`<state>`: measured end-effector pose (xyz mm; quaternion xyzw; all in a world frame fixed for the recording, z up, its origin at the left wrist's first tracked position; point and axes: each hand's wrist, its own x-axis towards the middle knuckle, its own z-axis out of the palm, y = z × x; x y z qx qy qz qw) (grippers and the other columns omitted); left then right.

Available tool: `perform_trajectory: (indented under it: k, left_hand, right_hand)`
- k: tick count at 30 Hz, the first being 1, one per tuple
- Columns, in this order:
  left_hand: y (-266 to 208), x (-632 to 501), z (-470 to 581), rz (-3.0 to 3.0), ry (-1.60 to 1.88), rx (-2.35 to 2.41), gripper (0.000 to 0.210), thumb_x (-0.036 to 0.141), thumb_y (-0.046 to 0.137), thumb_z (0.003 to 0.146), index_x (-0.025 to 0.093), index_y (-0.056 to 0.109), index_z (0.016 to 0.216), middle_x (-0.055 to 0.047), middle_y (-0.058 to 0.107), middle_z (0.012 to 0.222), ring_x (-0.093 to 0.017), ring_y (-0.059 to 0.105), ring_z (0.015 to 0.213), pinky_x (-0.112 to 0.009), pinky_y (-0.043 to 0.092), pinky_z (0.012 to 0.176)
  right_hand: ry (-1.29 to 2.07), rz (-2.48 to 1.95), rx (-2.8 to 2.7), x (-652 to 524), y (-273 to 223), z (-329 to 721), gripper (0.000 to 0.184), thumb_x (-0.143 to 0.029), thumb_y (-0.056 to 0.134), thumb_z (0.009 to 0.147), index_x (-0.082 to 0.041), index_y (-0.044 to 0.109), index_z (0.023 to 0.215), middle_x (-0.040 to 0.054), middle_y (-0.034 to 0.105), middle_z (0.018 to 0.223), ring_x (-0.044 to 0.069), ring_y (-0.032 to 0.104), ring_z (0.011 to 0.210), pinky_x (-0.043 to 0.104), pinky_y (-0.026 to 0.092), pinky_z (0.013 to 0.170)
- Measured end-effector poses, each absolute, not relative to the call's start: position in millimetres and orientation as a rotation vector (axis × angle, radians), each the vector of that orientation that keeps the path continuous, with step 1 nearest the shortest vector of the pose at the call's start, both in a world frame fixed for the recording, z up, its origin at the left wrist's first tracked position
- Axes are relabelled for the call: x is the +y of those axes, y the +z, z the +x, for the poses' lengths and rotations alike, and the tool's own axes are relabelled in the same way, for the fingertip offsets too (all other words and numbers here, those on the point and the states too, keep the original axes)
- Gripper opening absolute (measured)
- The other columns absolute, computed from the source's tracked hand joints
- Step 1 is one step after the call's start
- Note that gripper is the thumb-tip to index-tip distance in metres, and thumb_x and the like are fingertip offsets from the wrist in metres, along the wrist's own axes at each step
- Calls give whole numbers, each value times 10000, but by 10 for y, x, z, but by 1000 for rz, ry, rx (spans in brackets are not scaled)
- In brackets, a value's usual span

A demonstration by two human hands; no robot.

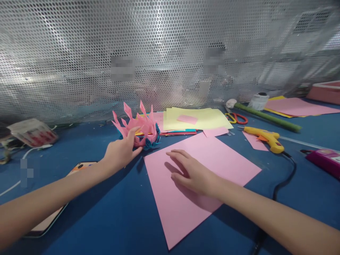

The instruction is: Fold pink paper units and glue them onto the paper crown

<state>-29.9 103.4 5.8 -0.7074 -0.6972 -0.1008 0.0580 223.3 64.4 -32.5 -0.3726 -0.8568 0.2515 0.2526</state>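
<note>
A pink folded-paper flower [145, 129] with pointed petals and blue paper leaves sits on the blue table. My left hand [120, 148] is at its near left side, index finger over the rim and thumb low at the base, gripping it; the other fingers are partly hidden. Over a large pink paper sheet [212, 156] hovers my right hand [192, 170], fingers apart, with its shadow on the sheet and nothing in it. Under my left forearm lies a phone [50, 221], partly covered.
Behind the sheet is a stack of coloured paper [207, 118]. To the right are scissors [240, 118], a green stick [268, 117], a yellow glue gun [268, 138] with a black cord and a purple box [325, 159]. A perforated metal panel [164, 53] bounds the back.
</note>
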Motion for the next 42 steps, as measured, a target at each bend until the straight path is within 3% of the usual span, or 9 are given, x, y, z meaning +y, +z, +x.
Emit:
perform_trajectory:
  k: [9,13,16,19,22,24,27,33,42]
  left_hand:
    - [52,1041,-273,-2125,-378,-2153,391,334,618,937,175,542,1286,-97,676,1157,-259,688,961,-480,557,853]
    - [32,991,-293,-2261,-681,-2114,803,343,620,882,166,157,1513,-176,670,1251,-266,753,784,-414,602,744]
    - [-30,730,-258,-2354,-955,-2025,922,358,519,913,204,-169,1507,-253,257,1596,-249,727,1018,-322,631,696]
    - [-88,284,-201,-2514,-987,-1890,884,501,550,889,265,1,1540,-162,316,1601,-292,513,1340,-414,545,993]
    - [-89,-127,-106,-2803,-575,-1326,1056,534,677,797,242,23,1573,-205,242,1615,-391,370,1408,-500,512,1018]
    - [-59,-272,-10,-2921,-391,-1062,1099,526,706,787,161,27,1571,-225,356,1560,-335,414,1396,-429,468,1074]
    - [-13,-301,138,-2910,-321,-890,774,539,570,886,71,355,1463,-217,567,1413,-305,529,1319,-401,464,1073]
    - [-147,-217,245,-2802,-391,-763,278,288,492,949,149,721,1021,-128,738,1204,-329,700,1096,-419,600,901]
    - [-105,-344,89,-2594,-578,-717,510,95,247,1012,178,702,797,-35,827,878,-137,777,805,-185,597,799]
  right_hand:
    - [690,-998,-2335,650,-339,2228,563,-173,548,894,-64,434,1435,216,431,1462,307,448,1355,488,378,1141]
    - [670,-979,-2303,642,-331,2223,535,-160,555,885,-77,466,1406,206,465,1432,287,489,1320,463,415,1118]
    - [646,-975,-2255,633,-313,2223,490,-155,553,886,-99,502,1370,187,513,1386,269,539,1268,453,446,1092]
    - [619,-986,-2184,644,-296,2234,428,-164,551,897,-132,536,1323,164,554,1339,256,571,1226,458,468,1068]
    - [578,-988,-2111,669,-283,2254,372,-187,572,902,-162,564,1273,145,567,1312,243,579,1210,456,462,1071]
    - [548,-989,-2076,683,-275,2268,353,-180,583,897,-179,576,1249,133,575,1287,240,578,1202,461,456,1073]
    - [508,-994,-2042,689,-261,2282,359,-135,571,889,-213,581,1240,110,587,1249,236,584,1177,474,467,1050]
    - [474,-985,-2039,684,-252,2291,372,-104,577,877,-210,592,1234,100,595,1218,223,596,1140,450,479,1034]
    - [455,-951,-2069,692,-205,2330,257,-144,577,899,-211,648,1136,113,603,1200,225,624,1102,452,500,1007]
